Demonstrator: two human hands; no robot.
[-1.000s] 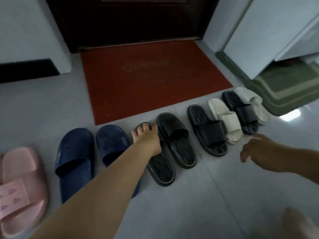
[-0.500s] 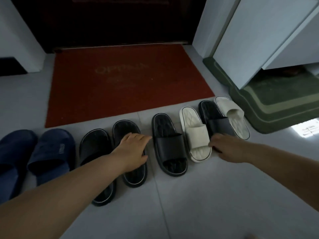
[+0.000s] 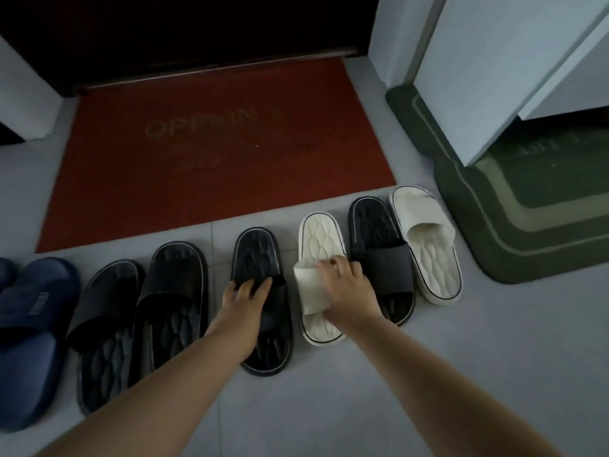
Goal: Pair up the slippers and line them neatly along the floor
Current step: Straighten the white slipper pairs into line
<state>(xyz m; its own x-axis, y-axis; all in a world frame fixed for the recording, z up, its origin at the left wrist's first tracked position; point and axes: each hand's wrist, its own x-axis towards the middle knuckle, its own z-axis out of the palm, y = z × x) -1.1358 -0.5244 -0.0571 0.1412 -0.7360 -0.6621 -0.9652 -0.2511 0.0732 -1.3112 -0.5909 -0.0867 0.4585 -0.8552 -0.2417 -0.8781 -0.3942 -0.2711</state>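
Along the grey tiled floor (image 3: 461,374), just below the red rectangular doormat (image 3: 214,166), a black rubber slipper (image 3: 257,252) and a cream rubber slipper (image 3: 321,240) lie side by side. Your left hand (image 3: 245,296) rests, fingers relaxed, on the black strap; your right hand (image 3: 346,288) grasps the cream strap.

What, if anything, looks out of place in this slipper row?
The right-end four alternate: first black slipper under the left hand, first cream slipper in the right hand, then second black slipper, second cream slipper. Mates sit split, not side by side.
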